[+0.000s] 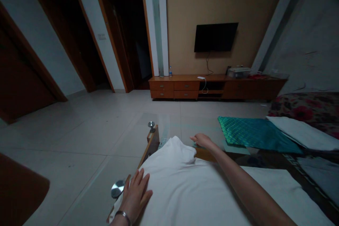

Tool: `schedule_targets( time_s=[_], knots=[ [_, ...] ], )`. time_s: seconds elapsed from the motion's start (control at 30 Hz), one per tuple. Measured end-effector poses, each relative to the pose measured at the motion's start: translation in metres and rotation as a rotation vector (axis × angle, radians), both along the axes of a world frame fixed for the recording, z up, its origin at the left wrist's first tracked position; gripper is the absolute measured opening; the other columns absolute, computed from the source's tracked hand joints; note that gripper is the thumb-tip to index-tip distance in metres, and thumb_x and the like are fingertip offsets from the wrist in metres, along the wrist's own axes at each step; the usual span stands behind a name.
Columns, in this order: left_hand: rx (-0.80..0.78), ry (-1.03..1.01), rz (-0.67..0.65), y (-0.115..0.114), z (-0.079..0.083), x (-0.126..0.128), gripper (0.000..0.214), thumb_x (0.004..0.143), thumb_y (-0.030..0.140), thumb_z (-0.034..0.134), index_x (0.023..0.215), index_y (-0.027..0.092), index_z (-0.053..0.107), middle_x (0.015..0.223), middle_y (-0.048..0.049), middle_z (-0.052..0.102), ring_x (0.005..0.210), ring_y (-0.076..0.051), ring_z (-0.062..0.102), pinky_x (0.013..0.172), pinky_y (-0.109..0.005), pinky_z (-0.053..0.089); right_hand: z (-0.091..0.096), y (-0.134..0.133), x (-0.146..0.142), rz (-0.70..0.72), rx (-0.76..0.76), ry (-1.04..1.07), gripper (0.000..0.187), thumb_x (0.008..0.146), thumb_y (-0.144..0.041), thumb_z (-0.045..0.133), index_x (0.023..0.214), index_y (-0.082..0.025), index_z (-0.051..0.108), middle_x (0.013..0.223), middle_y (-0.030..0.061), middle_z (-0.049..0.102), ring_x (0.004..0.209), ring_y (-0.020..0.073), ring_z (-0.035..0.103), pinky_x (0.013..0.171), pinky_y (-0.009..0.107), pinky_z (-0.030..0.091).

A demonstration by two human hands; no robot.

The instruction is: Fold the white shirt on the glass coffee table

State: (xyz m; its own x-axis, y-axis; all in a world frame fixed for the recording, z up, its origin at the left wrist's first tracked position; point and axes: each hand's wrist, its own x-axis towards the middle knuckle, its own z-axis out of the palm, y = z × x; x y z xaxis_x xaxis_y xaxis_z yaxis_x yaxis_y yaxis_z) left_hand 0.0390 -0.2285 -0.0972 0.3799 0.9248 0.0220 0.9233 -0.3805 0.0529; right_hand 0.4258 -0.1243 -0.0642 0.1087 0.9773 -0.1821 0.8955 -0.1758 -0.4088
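Observation:
A white cloth [190, 187] lies spread over a glass-topped table [155, 137] in front of me. My left hand [136, 192] rests flat on the cloth's near left edge, fingers stretched out, a metal bracelet on the wrist. My right hand [201, 140] reaches across to the far edge of the cloth, its fingers curled at the cloth's far corner; what they grip, if anything, is hidden in the dim light.
A teal cloth [254, 133] and a folded white cloth [302, 132] lie further right, beside a floral cover [307, 107]. A low wooden cabinet [185, 86] under a wall television [215, 37] stands across the tiled floor. Dark doorways [127, 39] open at the left.

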Motion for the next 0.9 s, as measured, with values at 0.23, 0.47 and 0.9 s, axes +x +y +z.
schedule_targets(
  time_s=[0.23,0.47,0.9],
  knots=[
    [-0.052,-0.237,-0.038,0.079,0.044,0.089,0.035,0.086,0.026,0.049,0.12,0.021,0.06,0.122,-0.0101,0.06,0.118,-0.026,0.049,0.098,-0.043,0.035,-0.003,-0.05,-0.016,-0.024,-0.004,0.026,0.038,0.086,-0.047,0.049,0.087,-0.015,0.069,0.089,0.0112,0.07,0.079,0.019,0.063,0.06,0.024,0.034],
    [-0.061,-0.301,0.076,0.134,0.021,0.165,0.033,0.083,0.025,0.056,0.114,0.015,0.06,0.115,-0.0148,0.058,0.112,-0.031,0.048,0.091,-0.043,0.036,-0.012,-0.057,-0.032,-0.136,0.058,0.077,0.045,0.073,-0.032,0.066,0.114,-0.014,0.06,0.106,0.0139,0.067,0.097,0.0244,0.062,0.071,0.027,0.038],
    [-0.268,-0.805,-0.168,0.151,0.006,0.131,0.011,0.066,0.019,0.063,0.073,0.014,0.056,0.113,-0.0095,0.06,0.107,-0.02,0.054,0.092,-0.031,0.041,0.02,-0.066,-0.028,0.247,0.219,0.421,0.021,0.067,-0.01,0.062,0.085,-0.018,0.07,0.096,0.0044,0.066,0.091,0.0156,0.057,0.077,0.022,0.038]
  ],
)
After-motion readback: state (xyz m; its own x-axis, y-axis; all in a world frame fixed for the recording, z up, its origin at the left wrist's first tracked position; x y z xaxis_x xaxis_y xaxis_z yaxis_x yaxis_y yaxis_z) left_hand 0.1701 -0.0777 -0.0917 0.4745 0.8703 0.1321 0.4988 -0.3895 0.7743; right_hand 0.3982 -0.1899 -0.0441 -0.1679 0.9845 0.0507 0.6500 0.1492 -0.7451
